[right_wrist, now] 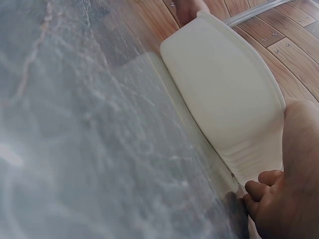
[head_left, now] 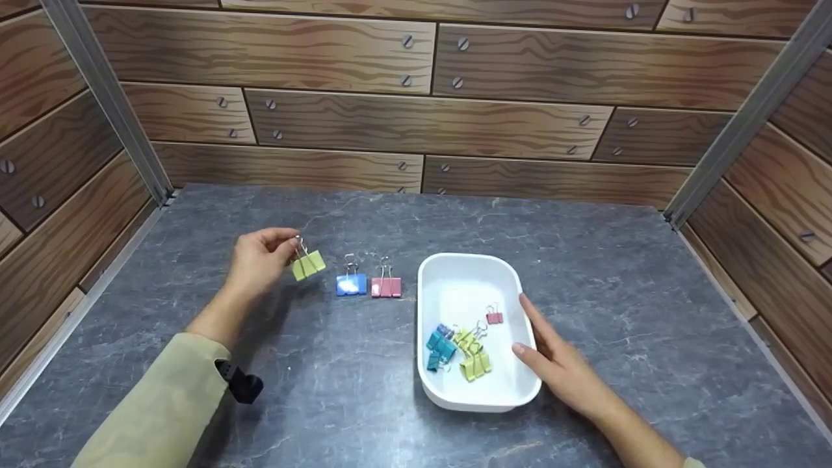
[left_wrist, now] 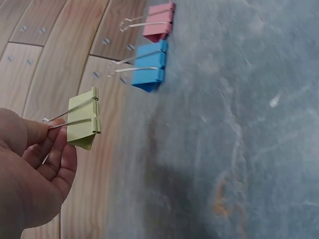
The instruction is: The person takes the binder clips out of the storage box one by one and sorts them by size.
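While the white bin (head_left: 481,402) is gripped at its right-hand rim by the right hand (head_left: 564,370), a large yellow-green binder clip (head_left: 308,265) is held well to the left of the bin by the left hand (head_left: 257,263). The clip's wire handles are pinched between the thumb and fingers, and its body is left hanging free and tilted. The right hand is partly closed, with the thumb laid over the bin's rim and the fingers placed along the bin's outer wall.

Between the held clip and the bin, two more large clips are set side by side on the tabletop (head_left: 357,396): a pink clip (head_left: 386,287) near the bin's left wall, and a blue clip (head_left: 351,285) just beyond it, farther from the bin.

Inside the bin, smaller clips are contained. Teal clips (head_left: 443,350) are heaped against the bin's left inner wall, with a purplish clip (head_left: 445,330) partly hidden among them. Yellow clips (head_left: 476,367) are clustered to the right of these, and a small pink clip (head_left: 494,318) is found apart, toward the bin's right wall. The overlapping clips cannot be counted with certainty.

Beyond the bin, the tabletop is bordered by a wood-patterned wall (head_left: 364,123). A light green sleeve (head_left: 153,403) is seen far left of the bin.
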The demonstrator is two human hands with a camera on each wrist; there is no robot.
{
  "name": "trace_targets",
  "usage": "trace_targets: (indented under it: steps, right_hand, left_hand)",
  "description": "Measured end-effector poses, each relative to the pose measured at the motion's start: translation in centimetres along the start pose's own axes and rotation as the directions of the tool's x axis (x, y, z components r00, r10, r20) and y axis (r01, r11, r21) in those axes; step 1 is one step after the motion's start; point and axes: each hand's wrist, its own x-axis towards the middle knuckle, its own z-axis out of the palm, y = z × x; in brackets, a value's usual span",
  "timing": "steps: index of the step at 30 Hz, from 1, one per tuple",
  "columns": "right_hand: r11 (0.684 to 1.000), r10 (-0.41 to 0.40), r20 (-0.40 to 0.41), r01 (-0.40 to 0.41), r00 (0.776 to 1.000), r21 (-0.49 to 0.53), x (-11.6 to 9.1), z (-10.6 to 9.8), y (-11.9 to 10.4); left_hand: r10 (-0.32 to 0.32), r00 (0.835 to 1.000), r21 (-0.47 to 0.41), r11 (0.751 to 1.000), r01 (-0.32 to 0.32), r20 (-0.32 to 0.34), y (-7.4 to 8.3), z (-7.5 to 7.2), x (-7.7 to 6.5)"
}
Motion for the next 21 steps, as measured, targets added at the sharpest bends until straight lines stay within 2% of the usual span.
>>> trace_targets:
  steps: [5,10,21]
  right_hand:
    - [1.0,0.013,-0.003,-0.013,1.0,0.0,-0.1,0.0,-0.1]
    - [1.0,0.017,-0.006,-0.017,1.0,-0.002,-0.1,0.1,-0.3]
    - [0.999,0.026,-0.019,-0.027,0.999,-0.022,0.0,0.1,-0.1]
  left_hand:
    - [-0.043,0.998,-0.023,0.999,0.044,0.039,-0.9,0.4,0.1]
    - [-0.065,0.996,-0.004,0.998,0.066,0.056,-1.6,0.8,0.1]
    - [-0.055,0.996,0.067,0.996,0.05,0.071,-2.8,1.8,0.5]
